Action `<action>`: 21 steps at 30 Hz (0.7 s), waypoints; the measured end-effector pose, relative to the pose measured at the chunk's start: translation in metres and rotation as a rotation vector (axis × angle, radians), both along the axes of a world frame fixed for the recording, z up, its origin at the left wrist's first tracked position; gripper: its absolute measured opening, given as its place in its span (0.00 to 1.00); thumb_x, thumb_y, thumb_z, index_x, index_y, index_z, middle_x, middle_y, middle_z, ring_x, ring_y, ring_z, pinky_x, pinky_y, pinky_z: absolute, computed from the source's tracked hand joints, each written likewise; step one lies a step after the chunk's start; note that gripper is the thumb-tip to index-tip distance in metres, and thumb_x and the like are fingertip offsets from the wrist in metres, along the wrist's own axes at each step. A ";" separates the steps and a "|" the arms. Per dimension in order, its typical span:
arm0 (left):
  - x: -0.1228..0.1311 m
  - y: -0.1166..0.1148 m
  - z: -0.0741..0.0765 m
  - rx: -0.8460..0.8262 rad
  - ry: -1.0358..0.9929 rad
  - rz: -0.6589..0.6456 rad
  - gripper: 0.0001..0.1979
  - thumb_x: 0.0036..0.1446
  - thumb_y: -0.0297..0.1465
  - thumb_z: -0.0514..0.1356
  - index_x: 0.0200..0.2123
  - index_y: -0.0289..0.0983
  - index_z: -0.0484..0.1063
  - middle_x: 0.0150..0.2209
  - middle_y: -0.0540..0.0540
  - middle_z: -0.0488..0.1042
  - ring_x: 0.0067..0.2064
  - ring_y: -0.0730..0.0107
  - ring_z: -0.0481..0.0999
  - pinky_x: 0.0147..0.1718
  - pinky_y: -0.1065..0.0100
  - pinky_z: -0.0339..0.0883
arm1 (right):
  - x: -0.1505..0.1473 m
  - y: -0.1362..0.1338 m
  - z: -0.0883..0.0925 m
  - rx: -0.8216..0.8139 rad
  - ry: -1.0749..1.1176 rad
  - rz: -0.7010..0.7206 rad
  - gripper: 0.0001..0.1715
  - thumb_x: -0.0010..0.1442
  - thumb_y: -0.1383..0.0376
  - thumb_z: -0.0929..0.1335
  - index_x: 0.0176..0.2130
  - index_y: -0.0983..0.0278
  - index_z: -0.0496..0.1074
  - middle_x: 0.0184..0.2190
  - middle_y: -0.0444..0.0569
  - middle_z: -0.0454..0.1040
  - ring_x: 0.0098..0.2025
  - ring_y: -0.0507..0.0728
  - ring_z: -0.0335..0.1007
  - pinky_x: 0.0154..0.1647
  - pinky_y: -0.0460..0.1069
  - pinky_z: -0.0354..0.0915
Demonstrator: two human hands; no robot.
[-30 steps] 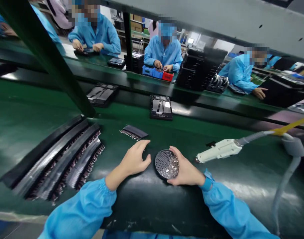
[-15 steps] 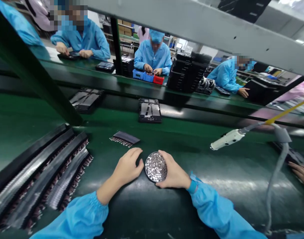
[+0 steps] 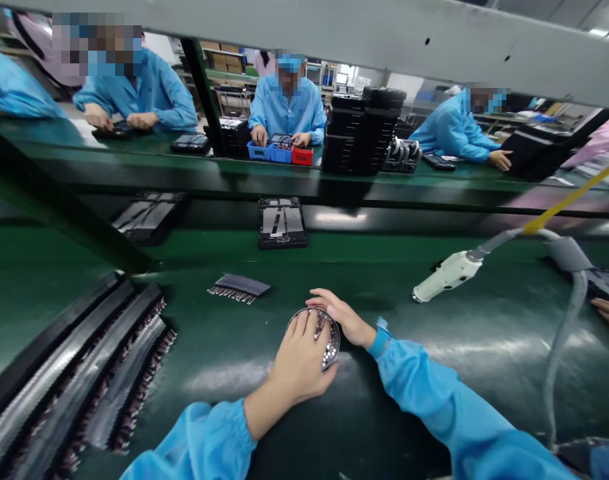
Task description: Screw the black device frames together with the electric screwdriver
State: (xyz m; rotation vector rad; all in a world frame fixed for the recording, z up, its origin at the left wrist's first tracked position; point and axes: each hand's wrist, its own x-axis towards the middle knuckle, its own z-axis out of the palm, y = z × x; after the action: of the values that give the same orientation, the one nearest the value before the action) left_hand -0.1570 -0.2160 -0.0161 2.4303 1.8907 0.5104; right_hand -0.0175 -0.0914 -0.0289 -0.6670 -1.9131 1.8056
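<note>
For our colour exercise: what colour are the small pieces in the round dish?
Silvery: the small pieces show in the head view, partly under the left hand.

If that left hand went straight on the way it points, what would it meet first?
Probably the right hand, at the far rim of the round dish. The left hand is over that dish; its rim might come first, as depth is unclear.

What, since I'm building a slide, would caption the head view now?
Left hand over a round dish of small shiny pieces, right hand at its far edge.
</note>
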 end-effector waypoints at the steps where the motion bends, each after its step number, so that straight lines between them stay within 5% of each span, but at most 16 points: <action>1: 0.005 0.003 0.000 -0.030 0.007 0.048 0.36 0.50 0.43 0.65 0.60 0.32 0.68 0.59 0.27 0.69 0.61 0.33 0.69 0.59 0.38 0.65 | -0.010 0.005 0.000 -0.022 0.025 0.034 0.46 0.61 0.36 0.62 0.64 0.62 0.61 0.58 0.60 0.73 0.63 0.66 0.69 0.69 0.64 0.57; 8: 0.017 0.009 0.002 -0.077 0.002 0.205 0.38 0.47 0.39 0.63 0.60 0.25 0.68 0.56 0.25 0.70 0.58 0.33 0.69 0.59 0.40 0.65 | -0.029 0.004 0.006 -0.157 0.008 0.064 0.42 0.62 0.34 0.59 0.59 0.60 0.67 0.54 0.55 0.77 0.60 0.64 0.71 0.68 0.61 0.60; 16: 0.034 -0.009 -0.005 -0.072 0.096 0.024 0.26 0.54 0.30 0.57 0.56 0.24 0.71 0.55 0.25 0.72 0.60 0.35 0.70 0.59 0.42 0.66 | -0.022 -0.008 0.018 0.022 -0.177 0.087 0.40 0.67 0.36 0.54 0.62 0.57 0.66 0.55 0.53 0.77 0.59 0.64 0.71 0.67 0.63 0.59; 21: 0.018 -0.004 -0.001 -0.070 0.087 0.000 0.26 0.58 0.36 0.58 0.58 0.32 0.70 0.58 0.29 0.71 0.62 0.36 0.68 0.62 0.39 0.63 | -0.030 -0.002 0.023 0.094 -0.188 0.145 0.42 0.67 0.36 0.52 0.60 0.60 0.68 0.53 0.55 0.78 0.59 0.66 0.71 0.66 0.65 0.60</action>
State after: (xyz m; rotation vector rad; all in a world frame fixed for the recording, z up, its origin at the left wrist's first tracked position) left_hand -0.1389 -0.2203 -0.0169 2.4465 1.9064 0.3376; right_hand -0.0471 -0.0934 -0.0055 -0.7036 -2.2066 1.7797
